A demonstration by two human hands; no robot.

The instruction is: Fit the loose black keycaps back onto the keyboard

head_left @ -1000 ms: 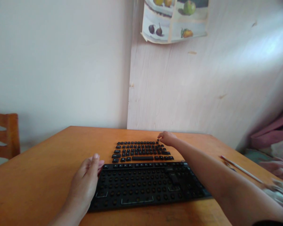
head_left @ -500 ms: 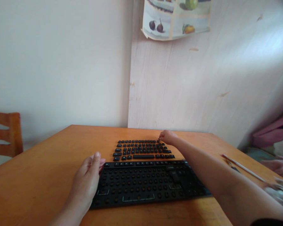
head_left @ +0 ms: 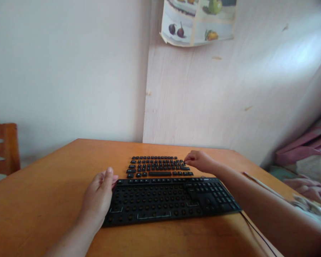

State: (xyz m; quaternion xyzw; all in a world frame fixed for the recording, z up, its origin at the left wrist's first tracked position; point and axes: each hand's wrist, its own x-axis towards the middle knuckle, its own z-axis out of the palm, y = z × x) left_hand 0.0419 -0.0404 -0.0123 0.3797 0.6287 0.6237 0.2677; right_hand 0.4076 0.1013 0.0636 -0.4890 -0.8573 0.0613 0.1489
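A black keyboard [head_left: 160,200] lies on the wooden table with most of its main key area bare. The number keys at its right and the top function row still carry caps. My left hand [head_left: 100,194] grips the keyboard's left edge near the far corner, thumb on the near side and fingers partly hidden. Behind the keyboard, loose black keycaps [head_left: 155,166] lie in rows, with a long space bar [head_left: 159,174] in front. At the right end of these rows, my right hand [head_left: 198,160] pinches a small dark keycap [head_left: 184,162], mostly covered by the fingertips.
A black cable [head_left: 258,232] runs from the keyboard under my right forearm. A thin stick [head_left: 262,185] lies on the table's right side. Crumpled cloths [head_left: 307,160] are piled beyond the right edge. A wooden chair [head_left: 9,148] stands at left, and a fruit picture [head_left: 198,25] hangs behind.
My right hand has moved slightly right and nearer, from the end of the farthest keycap row toward the row before it. My left hand stays at the keyboard. The view has shifted slightly.
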